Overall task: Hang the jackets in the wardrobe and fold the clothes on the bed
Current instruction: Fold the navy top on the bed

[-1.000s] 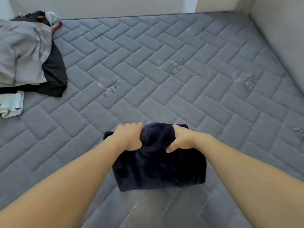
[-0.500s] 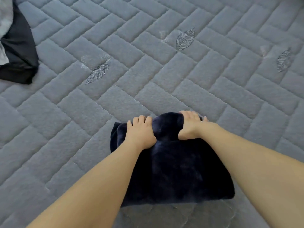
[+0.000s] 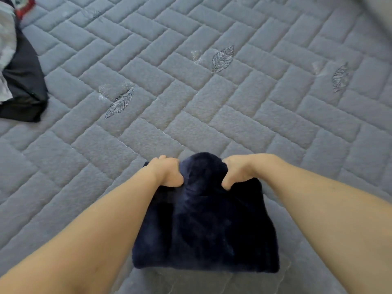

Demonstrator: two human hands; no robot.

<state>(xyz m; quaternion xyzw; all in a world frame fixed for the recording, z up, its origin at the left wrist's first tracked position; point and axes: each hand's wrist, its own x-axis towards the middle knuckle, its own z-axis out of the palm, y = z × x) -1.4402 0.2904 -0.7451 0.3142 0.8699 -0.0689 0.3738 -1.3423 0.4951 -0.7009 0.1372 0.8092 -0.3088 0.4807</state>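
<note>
A dark navy fleecy garment (image 3: 207, 234), folded into a thick square, lies on the grey quilted bed (image 3: 174, 98) in front of me. My left hand (image 3: 167, 171) grips its far edge on the left, fingers curled over the top and thumb underneath. My right hand (image 3: 237, 171) grips the same far edge on the right. Between the two hands the fabric bunches up into a hump. Both forearms reach in from the bottom corners.
A pile of clothes (image 3: 19, 77) lies at the left edge: a black garment under a light grey one, with a bit of red at the top. A pale wall (image 3: 379, 9) borders the bed at the top right.
Both hands have gathered the garment's far edge and lifted it, so the fabric now humps up between them. My view has shifted a little, showing more of the clothes pile.
</note>
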